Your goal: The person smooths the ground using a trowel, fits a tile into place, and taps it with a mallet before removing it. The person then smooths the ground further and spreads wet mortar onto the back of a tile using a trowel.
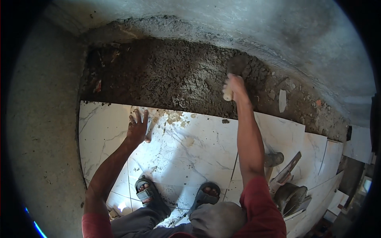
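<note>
My right hand grips a trowel by its pale handle, with the darkened, slightly blurred blade against the rough mortar bed beside the wall. My left hand lies open, fingers spread, on the white marble-patterned tiles near the edge that borders the mortar. Bits of mortar speckle the tile around that hand.
A plastered wall curves behind the mortar, and a grey concrete surface runs along the left. A mallet, a long metal tool and a bucket sit at the right. My sandalled feet stand on the tiles.
</note>
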The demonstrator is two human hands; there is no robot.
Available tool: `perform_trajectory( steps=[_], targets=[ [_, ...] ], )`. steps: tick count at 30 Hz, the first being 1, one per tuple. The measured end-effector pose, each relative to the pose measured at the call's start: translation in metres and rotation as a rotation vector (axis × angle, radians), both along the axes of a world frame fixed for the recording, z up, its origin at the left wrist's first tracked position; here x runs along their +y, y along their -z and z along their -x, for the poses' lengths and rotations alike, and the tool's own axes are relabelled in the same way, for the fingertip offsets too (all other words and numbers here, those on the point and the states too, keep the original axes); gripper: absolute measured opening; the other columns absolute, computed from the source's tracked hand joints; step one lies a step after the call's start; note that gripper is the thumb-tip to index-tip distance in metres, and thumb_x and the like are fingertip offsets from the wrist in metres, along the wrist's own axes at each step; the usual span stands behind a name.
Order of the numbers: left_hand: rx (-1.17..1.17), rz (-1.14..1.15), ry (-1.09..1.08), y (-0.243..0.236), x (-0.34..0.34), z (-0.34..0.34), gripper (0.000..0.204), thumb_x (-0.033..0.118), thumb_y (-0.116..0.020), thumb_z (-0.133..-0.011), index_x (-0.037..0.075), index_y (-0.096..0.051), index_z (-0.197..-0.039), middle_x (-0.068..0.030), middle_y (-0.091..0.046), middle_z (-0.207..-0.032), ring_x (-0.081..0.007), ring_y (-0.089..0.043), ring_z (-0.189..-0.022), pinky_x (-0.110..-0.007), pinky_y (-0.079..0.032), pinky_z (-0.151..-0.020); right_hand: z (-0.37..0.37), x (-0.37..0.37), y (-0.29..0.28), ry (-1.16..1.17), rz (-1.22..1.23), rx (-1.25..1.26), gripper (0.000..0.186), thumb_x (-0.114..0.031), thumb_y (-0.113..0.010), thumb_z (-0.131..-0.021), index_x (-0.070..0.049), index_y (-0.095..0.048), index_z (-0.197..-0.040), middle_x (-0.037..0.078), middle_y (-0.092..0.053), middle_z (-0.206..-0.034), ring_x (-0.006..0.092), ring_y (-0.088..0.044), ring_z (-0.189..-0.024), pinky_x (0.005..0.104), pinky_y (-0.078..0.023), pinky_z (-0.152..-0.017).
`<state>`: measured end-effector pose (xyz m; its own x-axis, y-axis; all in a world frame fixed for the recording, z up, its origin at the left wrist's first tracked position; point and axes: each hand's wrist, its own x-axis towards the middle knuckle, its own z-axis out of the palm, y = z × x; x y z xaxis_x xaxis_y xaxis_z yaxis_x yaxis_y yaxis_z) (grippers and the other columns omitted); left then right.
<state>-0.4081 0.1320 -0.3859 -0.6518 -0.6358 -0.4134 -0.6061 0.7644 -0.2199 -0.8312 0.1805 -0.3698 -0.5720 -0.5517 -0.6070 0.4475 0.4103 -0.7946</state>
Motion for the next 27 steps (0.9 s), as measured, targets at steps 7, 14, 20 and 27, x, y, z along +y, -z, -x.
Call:
perform_trajectory(
  steps=[7,14,20,27],
  targets=[
    [-0.045,-0.077,-0.058,-0.001,-0.003,-0.004,0.137,0.051,-0.086,-0.044,0.006,-0.007,-0.146,-0.0376,-0.018,-0.142,-0.0523,-0.046,-0.116,-0.047,-0.054,-0.081,-0.067,-0.074,0.001,-0.736,-0.139,0.455,0.03,-0.022,-0.055,-0.084,0.001,-0.055,-0.103,0.018,-0.062,-0.082,0.0321,-0.062,-0.064,0.0419,-0.052,-0.055],
    [-0.051,-0.202,-0.131,-0.011,-0.002,-0.004,0.138,0.049,-0.087,-0.048,0.006,-0.002,-0.147,-0.0402,-0.01,-0.142,-0.0595,-0.036,-0.12,-0.052,-0.049,-0.09,0.006,-0.032,-0.048,-1.207,-0.638,1.182,0.029,-0.012,-0.047,-0.083,0.002,-0.066,-0.1,0.023,-0.063,-0.108,0.0349,-0.062,-0.101,0.0453,-0.05,-0.087],
    [-0.01,-0.126,-0.09,0.0,-0.002,-0.01,0.137,0.051,-0.087,-0.044,0.007,-0.007,-0.147,-0.0378,-0.017,-0.142,-0.0551,-0.04,-0.12,-0.051,-0.051,-0.087,0.104,0.027,-0.047,-1.217,-0.89,1.118,0.031,-0.017,-0.054,-0.082,0.006,-0.064,-0.1,0.025,-0.062,-0.104,0.0391,-0.062,-0.091,0.0425,-0.051,-0.077],
    [-0.042,-0.193,-0.081,-0.012,-0.006,-0.001,0.131,0.05,-0.084,-0.054,0.004,-0.004,-0.147,-0.041,-0.013,-0.142,-0.0592,-0.036,-0.12,-0.053,-0.045,-0.094,0.004,-0.004,-0.003,-0.354,-0.154,-0.046,0.026,-0.035,-0.058,-0.087,-0.01,-0.053,-0.09,0.003,-0.051,-0.064,0.0178,-0.053,-0.05,0.0363,-0.046,-0.041]
  ],
)
